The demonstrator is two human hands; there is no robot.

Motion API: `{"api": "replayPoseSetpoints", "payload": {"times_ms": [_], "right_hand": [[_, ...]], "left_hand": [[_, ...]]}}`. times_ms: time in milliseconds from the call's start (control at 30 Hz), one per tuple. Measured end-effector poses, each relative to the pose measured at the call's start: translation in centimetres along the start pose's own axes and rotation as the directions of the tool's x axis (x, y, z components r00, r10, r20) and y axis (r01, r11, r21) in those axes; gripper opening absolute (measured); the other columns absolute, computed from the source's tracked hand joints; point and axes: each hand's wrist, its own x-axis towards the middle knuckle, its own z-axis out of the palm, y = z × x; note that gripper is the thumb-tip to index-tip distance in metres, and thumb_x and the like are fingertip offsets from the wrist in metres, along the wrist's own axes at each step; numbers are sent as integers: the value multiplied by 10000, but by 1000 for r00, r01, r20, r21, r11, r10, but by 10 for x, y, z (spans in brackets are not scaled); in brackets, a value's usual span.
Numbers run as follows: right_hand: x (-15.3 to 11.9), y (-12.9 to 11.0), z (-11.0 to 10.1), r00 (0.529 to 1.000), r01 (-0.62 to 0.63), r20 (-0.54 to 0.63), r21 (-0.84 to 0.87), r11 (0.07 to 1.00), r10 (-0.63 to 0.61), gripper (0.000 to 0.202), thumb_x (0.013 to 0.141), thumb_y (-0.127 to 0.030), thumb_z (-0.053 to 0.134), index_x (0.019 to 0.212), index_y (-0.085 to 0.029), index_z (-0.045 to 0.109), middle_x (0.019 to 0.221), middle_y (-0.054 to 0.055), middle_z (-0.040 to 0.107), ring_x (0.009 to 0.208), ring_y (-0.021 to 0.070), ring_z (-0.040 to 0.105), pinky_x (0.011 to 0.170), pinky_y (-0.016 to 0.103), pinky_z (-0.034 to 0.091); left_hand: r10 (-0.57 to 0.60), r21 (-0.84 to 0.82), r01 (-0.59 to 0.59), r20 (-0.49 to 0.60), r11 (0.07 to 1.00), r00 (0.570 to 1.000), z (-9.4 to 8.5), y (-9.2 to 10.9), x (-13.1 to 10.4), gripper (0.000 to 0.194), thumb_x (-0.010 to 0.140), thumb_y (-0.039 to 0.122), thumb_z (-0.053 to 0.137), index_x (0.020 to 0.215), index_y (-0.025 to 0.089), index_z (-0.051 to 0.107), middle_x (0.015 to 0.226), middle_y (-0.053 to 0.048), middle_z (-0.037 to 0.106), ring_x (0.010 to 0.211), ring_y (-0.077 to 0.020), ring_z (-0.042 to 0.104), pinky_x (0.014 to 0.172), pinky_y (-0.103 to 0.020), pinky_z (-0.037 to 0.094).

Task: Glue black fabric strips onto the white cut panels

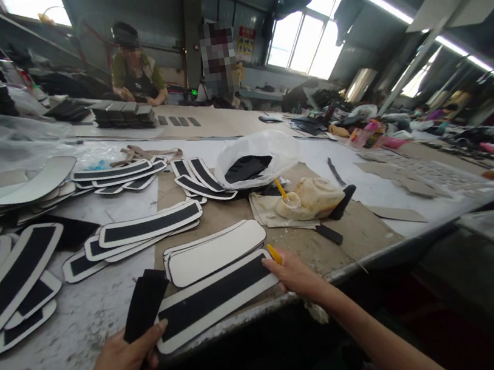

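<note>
A curved white panel with a black strip along its middle point(216, 293) lies at the table's front edge, between my hands. My left hand point(130, 354) is closed on several loose black strips point(145, 300), its thumb pressing the panel's left end. My right hand point(294, 273) pinches the panel's right end and also holds a yellow stick-like tool point(274, 254); the tool's other end is hidden. Just behind lies a stack of plain white panels point(217, 250). To the right, a yellowed plastic container point(317, 193) lies on its side, with a yellow stick point(280, 188) in its opening.
Finished-looking black-and-white panels point(151, 223) lie in piles to the left and behind. A clear plastic bag point(264, 146) holds black material. A dark-handled tool point(329, 234) rests on brown board point(369, 235). Across the table a person point(137, 72) works beside stacked dark pieces point(122, 114).
</note>
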Motion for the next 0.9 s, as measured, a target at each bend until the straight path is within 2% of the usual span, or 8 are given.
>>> {"api": "replayPoseSetpoints", "payload": {"times_ms": [133, 367, 533, 700, 833, 900], "right_hand": [[-5, -5, 2, 1000, -3, -14, 20, 1000, 3, 147, 821, -298, 410, 725, -188, 413, 444, -79, 408, 331, 78, 390, 348, 182, 315], [-16, -17, 1, 1000, 12, -17, 18, 1000, -12, 100, 802, -265, 435, 732, -194, 424, 496, -72, 411, 390, 78, 393, 394, 193, 295], [-17, -18, 3, 1000, 27, -11, 68, 997, -26, 98, 795, -277, 441, 750, -195, 413, 533, -72, 404, 415, 74, 377, 415, 199, 298], [-27, -25, -2, 998, 13, 54, 169, 985, -22, 210, 817, -352, 413, 682, -200, 359, 469, -89, 332, 374, 62, 322, 373, 181, 252], [-40, -29, -11, 977, 41, 181, 353, 935, -111, 287, 819, -420, 455, 670, -184, 388, 426, -92, 350, 364, 44, 265, 368, 164, 200], [-44, -28, -13, 972, 18, 208, 417, 909, -114, 304, 810, -446, 480, 686, -183, 393, 437, -94, 356, 364, 38, 256, 362, 159, 184]], "left_hand": [[32, 8, -32, 14, 999, 999, -2, -2, -4, 453, 612, 594, 587, 450, 197, 442, 375, 30, 449, 429, -141, 407, 498, -270, 309], [40, 28, -40, 10, 999, 999, -9, -11, -8, 469, 593, 610, 611, 443, 196, 448, 387, 26, 437, 440, -141, 392, 479, -260, 296], [38, 27, -38, 4, 999, 999, -13, -7, -14, 478, 595, 609, 616, 429, 192, 451, 398, 28, 422, 447, -135, 390, 476, -254, 304], [-70, -128, 76, 51, 989, 996, -25, -1, -19, 478, 589, 538, 671, 380, 186, 424, 381, 36, 387, 397, -109, 382, 418, -233, 327], [-152, -238, 177, 116, 955, 981, -35, 1, -21, 500, 585, 479, 694, 330, 186, 379, 344, 31, 374, 348, -92, 375, 363, -211, 318], [-151, -258, 175, 108, 950, 983, -36, 3, -23, 479, 597, 441, 688, 325, 187, 386, 329, 34, 372, 328, -82, 364, 358, -205, 321]]}}
